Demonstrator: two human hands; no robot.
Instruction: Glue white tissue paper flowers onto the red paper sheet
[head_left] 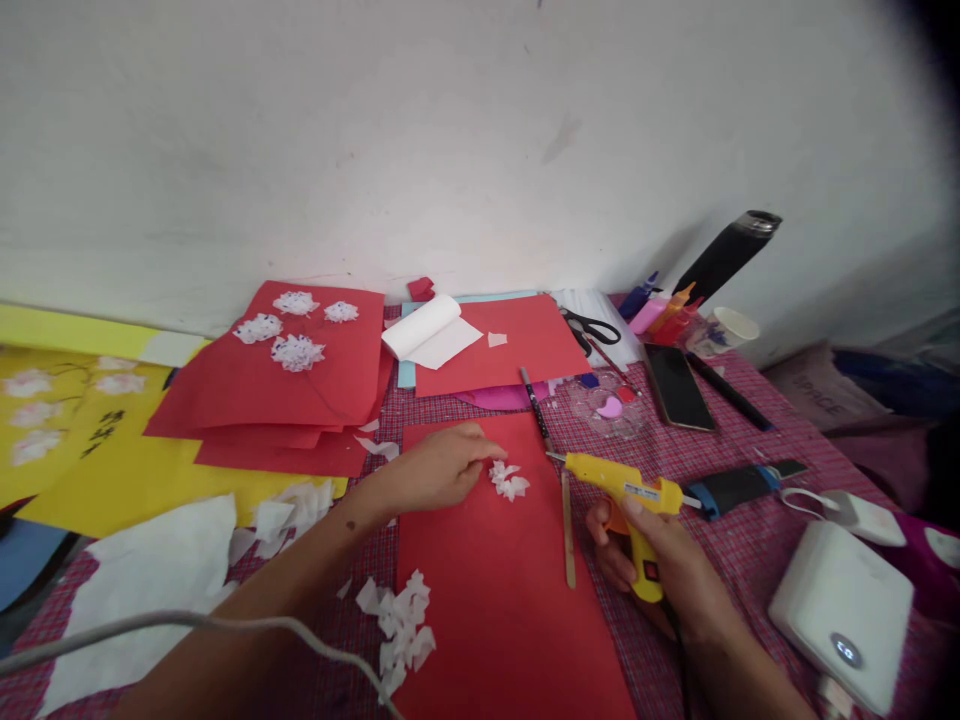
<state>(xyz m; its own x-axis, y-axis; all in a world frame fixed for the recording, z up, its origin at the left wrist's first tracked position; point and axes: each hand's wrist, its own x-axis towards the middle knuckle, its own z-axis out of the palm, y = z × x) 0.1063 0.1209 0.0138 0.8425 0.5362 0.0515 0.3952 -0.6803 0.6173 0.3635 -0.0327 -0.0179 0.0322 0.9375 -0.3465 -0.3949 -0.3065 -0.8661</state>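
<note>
My right hand (652, 555) is wrapped round a yellow glue gun (611, 473), whose nozzle points left over the right edge of a red sheet (495, 600). My left hand (442, 465) is over the upper part of that sheet, with its index finger extended. Its fingertips are beside a small cluster of crumpled white paper (509, 480) stuck or lying on the red sheet. Whether the fingers touch the cluster is unclear. A flat wooden stick (568, 530) lies along the sheet's right edge. Loose white paper pieces (401, 625) lie at its lower left.
Red sheets with white paper flowers (298, 352) lie at the back left. A white paper roll (424, 328), scissors (592, 328), paint bottles (675, 305) and a phone (679, 385) are behind. A power bank (844, 610) sits right; a grey cable (247, 622) crosses the lower left.
</note>
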